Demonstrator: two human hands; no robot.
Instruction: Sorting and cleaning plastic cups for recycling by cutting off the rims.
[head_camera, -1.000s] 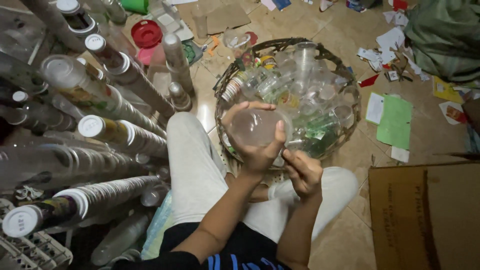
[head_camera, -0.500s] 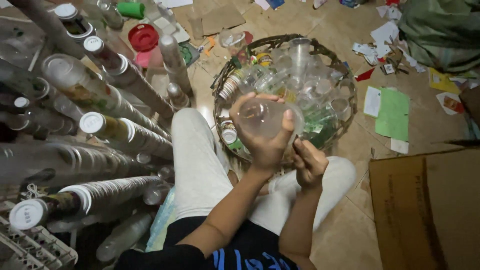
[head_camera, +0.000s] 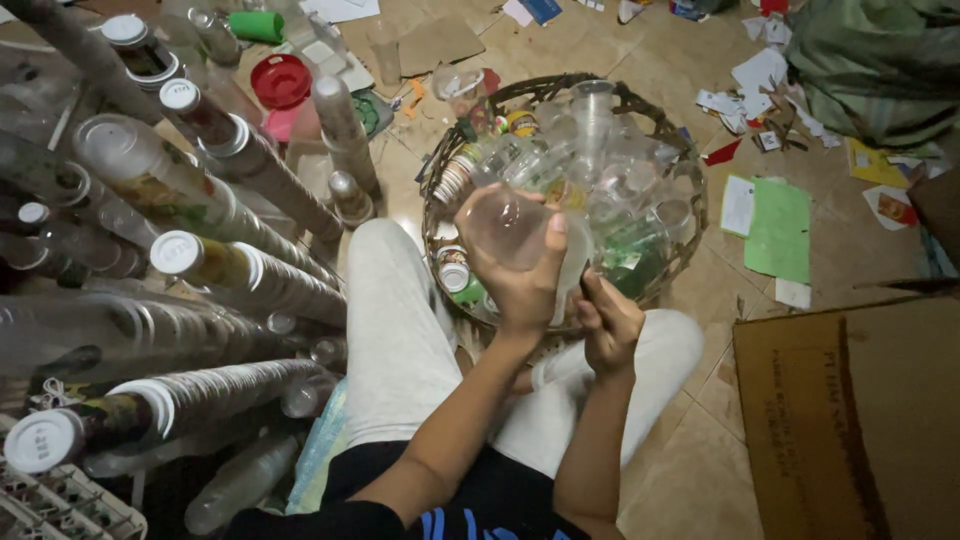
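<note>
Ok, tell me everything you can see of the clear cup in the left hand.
The clear plastic cup looks thin, see-through and empty. It lies tilted on its side, held above the near rim of the wicker basket. The left hand wraps it from below, thumb on its side. The right hand sits just beneath; contact unclear.

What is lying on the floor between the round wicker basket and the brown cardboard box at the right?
In the head view, between the wicker basket and the cardboard box lie a green paper sheet, white paper scraps and otherwise bare tiled floor.
</note>
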